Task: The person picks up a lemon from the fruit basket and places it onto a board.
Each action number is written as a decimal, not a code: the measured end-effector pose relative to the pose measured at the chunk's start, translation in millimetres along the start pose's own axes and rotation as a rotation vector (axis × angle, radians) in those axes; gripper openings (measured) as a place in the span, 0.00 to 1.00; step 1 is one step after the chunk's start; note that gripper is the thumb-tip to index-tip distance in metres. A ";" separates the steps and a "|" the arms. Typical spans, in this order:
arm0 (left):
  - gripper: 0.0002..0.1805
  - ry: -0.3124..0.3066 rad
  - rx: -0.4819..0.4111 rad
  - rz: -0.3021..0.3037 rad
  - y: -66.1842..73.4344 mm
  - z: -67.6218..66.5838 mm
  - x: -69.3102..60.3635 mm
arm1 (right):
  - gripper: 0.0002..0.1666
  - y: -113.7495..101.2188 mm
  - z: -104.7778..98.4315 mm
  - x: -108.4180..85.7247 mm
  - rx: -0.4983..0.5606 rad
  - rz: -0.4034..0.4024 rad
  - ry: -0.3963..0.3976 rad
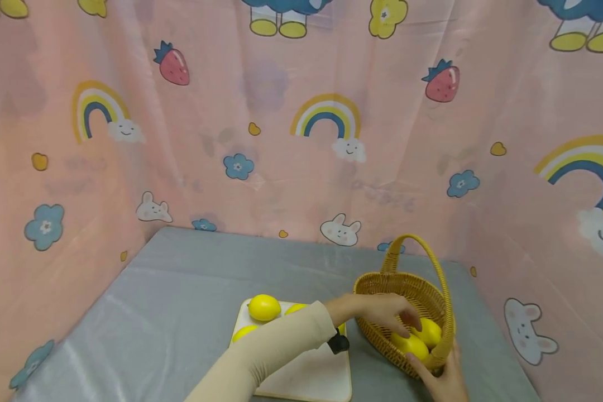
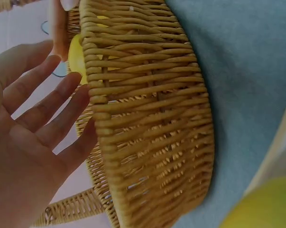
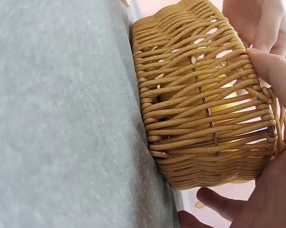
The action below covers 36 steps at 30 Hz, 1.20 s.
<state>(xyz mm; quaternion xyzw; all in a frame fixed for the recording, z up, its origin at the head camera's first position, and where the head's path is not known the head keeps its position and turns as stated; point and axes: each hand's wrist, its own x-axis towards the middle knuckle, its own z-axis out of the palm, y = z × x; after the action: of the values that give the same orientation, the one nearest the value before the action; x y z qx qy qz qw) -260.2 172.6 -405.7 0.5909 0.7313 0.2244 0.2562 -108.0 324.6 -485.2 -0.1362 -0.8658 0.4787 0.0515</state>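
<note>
A yellow wicker basket with an arched handle stands at the right of the table, with lemons inside. My left hand reaches over its left rim, fingers relaxed above the lemons and holding nothing. Seen from the left wrist, that hand hovers by the woven rim with its fingers apart. My right hand grips the basket's near right end, thumb over the rim. In the right wrist view, the right-hand fingers lie around the outside of the weave.
Left of the basket lies a white tray with several lemons on it, partly hidden by my left sleeve. A grey cloth covers the table. Pink printed curtains hang behind and at the sides.
</note>
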 end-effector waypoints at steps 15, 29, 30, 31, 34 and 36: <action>0.16 -0.187 -0.113 -0.292 4.5 -8.8 40.4 | 0.46 1.2 2.4 -0.5 0.016 -0.036 0.021; 0.08 -0.323 -0.148 -0.718 34.2 -15.3 59.1 | 0.47 0.9 5.3 -0.2 0.061 -0.020 0.004; 0.07 -0.323 -0.162 -0.725 35.8 -15.5 59.2 | 0.47 1.3 5.1 -0.4 0.065 -0.020 0.001; 0.07 -0.325 -0.166 -0.727 36.8 -15.6 59.4 | 0.48 1.5 4.8 -0.5 0.067 -0.015 -0.001; 0.07 -0.342 -0.166 -0.729 38.2 -15.1 60.7 | 0.52 0.3 2.5 -0.4 0.067 0.023 -0.009; 0.08 -0.350 -0.162 -0.730 36.7 -14.3 62.8 | 0.53 -1.4 0.5 -1.0 0.067 0.039 -0.007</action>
<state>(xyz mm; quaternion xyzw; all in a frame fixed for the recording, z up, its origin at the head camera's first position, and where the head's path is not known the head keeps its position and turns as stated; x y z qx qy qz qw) -252.6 241.1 -378.4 0.2997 0.8183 0.0718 0.4852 -107.4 323.3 -484.3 -0.1496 -0.8467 0.5088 0.0437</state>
